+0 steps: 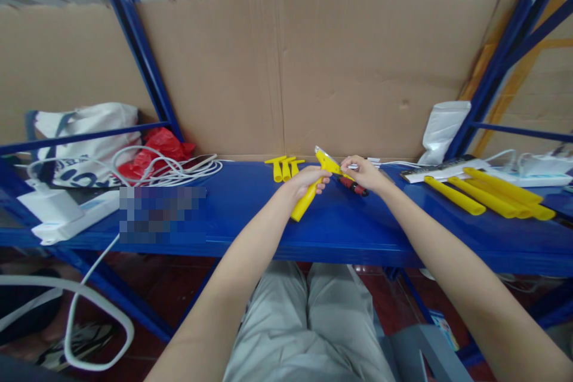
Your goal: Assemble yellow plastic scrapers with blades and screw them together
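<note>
My left hand [310, 180] is closed around a yellow scraper [303, 204], with its handle slanting down toward me. The scraper's wide head points up and away, with a pale, shiny strip along its far edge. My right hand [364, 174] is at the right end of that head, thumb and fingers pinched together. Whatever lies between those fingertips is too small to make out. Just under the right hand, a red and black screwdriver-like tool [354, 185] rests on the blue table [250, 215].
Several small yellow T-shaped pieces [278, 171] stand near the cardboard wall [224, 71]. Long yellow tubes [487, 196] lie at the right. On the left are coiled white cables [179, 172], a red plastic bag [163, 146], a cloth bag [96, 131] and a power strip [89, 215].
</note>
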The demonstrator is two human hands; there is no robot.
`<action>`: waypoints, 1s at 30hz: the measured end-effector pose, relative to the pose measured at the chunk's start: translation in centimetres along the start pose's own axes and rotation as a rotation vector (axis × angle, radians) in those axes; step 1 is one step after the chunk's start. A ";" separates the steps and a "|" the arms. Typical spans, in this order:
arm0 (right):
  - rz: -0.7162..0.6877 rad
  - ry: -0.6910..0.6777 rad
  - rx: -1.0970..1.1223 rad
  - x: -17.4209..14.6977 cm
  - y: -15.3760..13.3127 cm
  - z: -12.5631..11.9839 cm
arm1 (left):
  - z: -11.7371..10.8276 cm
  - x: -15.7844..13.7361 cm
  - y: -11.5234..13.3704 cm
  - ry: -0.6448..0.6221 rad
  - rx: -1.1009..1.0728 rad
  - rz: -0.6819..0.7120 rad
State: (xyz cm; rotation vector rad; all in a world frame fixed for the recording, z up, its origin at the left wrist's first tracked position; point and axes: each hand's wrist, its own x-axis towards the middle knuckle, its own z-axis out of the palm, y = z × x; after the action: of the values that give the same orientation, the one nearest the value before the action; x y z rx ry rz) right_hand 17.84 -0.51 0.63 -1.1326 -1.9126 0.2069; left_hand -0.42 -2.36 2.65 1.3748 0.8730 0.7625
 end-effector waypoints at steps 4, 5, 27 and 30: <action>-0.039 -0.006 -0.036 0.0 -0.4 -0.1 | 0.0 0.0 -0.1 -0.014 -0.039 -0.017; -0.054 -0.008 -0.048 0.0 -0.5 -0.1 | 0.0 0.0 -0.1 -0.015 -0.043 -0.019; 0.143 -0.014 0.085 0.1 -0.2 1.1 | -0.3 0.4 -0.4 -0.093 -0.121 -0.057; 0.194 0.041 0.126 0.2 -0.4 1.4 | -0.3 0.4 -0.4 -0.106 -0.139 -0.063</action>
State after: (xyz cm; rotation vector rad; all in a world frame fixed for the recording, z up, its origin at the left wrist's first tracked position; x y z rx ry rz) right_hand 16.54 -0.23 0.08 -1.2273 -1.7285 0.4028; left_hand -0.53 -1.85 2.22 1.2473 0.7625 0.6834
